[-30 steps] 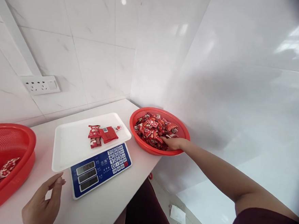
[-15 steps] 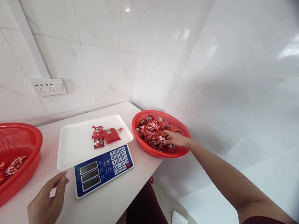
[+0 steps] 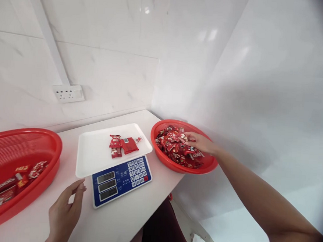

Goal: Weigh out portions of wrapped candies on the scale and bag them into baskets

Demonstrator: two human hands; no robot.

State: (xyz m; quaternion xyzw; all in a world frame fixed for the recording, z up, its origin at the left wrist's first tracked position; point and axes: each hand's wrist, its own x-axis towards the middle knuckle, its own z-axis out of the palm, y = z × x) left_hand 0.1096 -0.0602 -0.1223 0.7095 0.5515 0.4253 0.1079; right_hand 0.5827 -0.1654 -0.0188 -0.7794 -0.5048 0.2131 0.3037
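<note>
Right of the scale [image 3: 119,166], the right hand [image 3: 201,143] rests loosely curled on the basket's [image 3: 175,165] sweets [image 3: 176,146], gripping nothing visible; the left hand's [image 3: 65,213] fingers [image 3: 76,188] hang open, empty.

Right hand [image 3: 201,143] outstretched, palm down — left hand [image 3: 65,212] resting, fingers loosely curled.

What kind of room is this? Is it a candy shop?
Maybe not a shop: it looks like a small packing or weighing corner. A digital scale with a white tray sits on a white counter, between two red baskets of red wrapped sweets, against tiled walls.
</note>
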